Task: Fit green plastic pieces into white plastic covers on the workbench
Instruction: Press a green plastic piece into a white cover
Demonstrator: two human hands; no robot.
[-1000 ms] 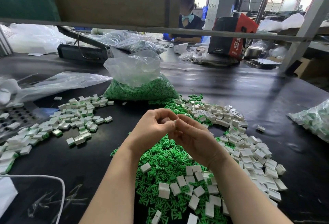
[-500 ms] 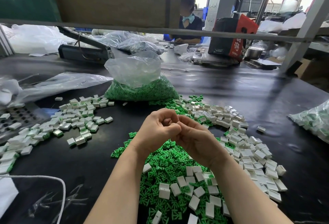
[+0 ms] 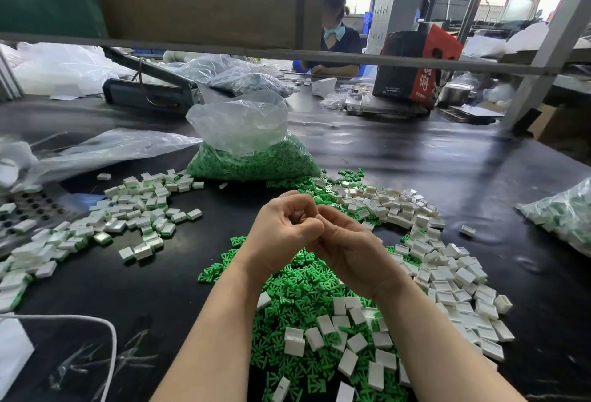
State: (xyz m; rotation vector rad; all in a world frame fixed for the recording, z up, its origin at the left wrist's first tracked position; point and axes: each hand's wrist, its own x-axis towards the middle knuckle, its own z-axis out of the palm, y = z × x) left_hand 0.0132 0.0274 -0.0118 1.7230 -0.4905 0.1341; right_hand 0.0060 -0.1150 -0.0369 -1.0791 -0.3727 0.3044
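Head view: left hand (image 3: 281, 235) and right hand (image 3: 348, 245) pressed together, fingers curled; held part hidden, cannot tell. Green pieces (image 3: 297, 293) heaped near table's front edge, white covers (image 3: 447, 273) spread beside.

Black, glossy desk (image 3: 447, 171), scuffed with pale marks at the near edge. Directly under the left grip (image 3: 284, 235) and right grip (image 3: 348, 251) — a heap of loose green pieces (image 3: 297, 293), white covers (image 3: 323, 328) scattered across its near side. Just right of the right grip, a long band of more white covers (image 3: 447, 277). Well left of the left grip, a spread of white covers with green showing (image 3: 137, 210). Beyond both grips, a clear plastic bag of green pieces (image 3: 252, 158), standing open. Far left, flat empty plastic sheeting (image 3: 105, 149) and a perforated tray (image 3: 35, 206). Far right — another bag (image 3: 563, 213) of white and green parts.
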